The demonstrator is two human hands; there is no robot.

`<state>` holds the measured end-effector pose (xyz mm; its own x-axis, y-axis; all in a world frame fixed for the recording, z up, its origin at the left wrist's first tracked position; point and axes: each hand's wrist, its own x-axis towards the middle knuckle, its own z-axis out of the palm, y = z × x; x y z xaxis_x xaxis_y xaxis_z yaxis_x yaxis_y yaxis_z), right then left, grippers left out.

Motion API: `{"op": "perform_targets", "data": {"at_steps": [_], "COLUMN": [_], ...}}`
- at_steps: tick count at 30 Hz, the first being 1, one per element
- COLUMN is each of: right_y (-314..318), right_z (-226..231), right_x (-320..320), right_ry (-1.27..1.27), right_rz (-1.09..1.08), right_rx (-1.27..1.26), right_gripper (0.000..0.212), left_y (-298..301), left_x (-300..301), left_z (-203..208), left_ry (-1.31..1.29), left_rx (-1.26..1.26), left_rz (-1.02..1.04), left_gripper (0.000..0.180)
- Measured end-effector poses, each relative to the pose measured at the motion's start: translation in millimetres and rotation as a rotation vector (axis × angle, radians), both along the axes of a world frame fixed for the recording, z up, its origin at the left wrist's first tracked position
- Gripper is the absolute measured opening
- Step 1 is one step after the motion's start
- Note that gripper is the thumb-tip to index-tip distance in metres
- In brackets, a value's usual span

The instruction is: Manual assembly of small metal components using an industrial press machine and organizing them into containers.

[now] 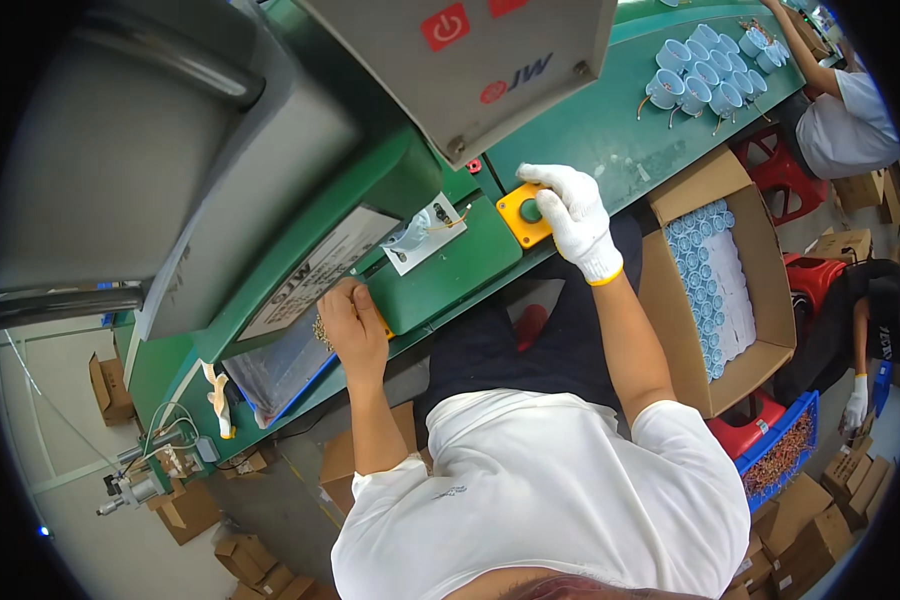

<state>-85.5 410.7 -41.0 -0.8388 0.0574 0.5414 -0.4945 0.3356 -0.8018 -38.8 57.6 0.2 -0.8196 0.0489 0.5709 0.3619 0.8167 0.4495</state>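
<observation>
My right hand (578, 222), in a white knit glove with a yellow cuff, is at a yellow button box (511, 220). Its fingers reach over the far edge, apart from the thumb, which lies at the green button (531, 210). My bare left hand (355, 328) is curled at the front of the green machine, beside small brass-coloured pieces (320, 332). Its fingertips are hidden, so what they hold cannot be made out. A bit of yellow shows beside that hand. Between both hands, a pale translucent part with thin wires (408, 236) lies on a metal plate (438, 240).
A grey tray with a blue edge (280, 375) and a glove (217, 398) lie left. Overhead hangs a grey control box (470, 60). Light-blue cups (705, 75) stand far right on the green bench (610, 130). An open carton (670, 330) holds more cups. Two other people work at right.
</observation>
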Motion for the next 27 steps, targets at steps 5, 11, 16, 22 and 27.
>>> {"op": "perform_targets", "data": {"at_steps": [5, 11, 16, 22, 27], "right_y": [2, -1, -1, -4, -2], "right_z": [2, 2, 6, 11, 11], "right_x": [3, 2, 3, 5, 5], "right_ry": [-0.025, -0.01, -0.01, 0.015, 0.044], "right_rz": [-0.001, -0.014, -0.022, -0.045, -0.062], "right_rx": [-0.007, 0.025, 0.023, 0.058, 0.089], "right_gripper": [0.03, 0.031, 0.031, 0.032, 0.033], "left_y": [-6, -1, -4, -2, 0], "left_x": [1, 5, 1, 3, 5], "left_z": [-6, 5, -1, 0, 2], "left_ry": [-0.161, -0.136, -0.08, -0.086, -0.097], "left_rx": [0.152, 0.174, 0.148, 0.153, 0.158], "left_rz": [-0.028, -0.031, -0.035, -0.033, -0.012], "left_gripper": [0.021, 0.019, 0.011, 0.011, 0.011]}}
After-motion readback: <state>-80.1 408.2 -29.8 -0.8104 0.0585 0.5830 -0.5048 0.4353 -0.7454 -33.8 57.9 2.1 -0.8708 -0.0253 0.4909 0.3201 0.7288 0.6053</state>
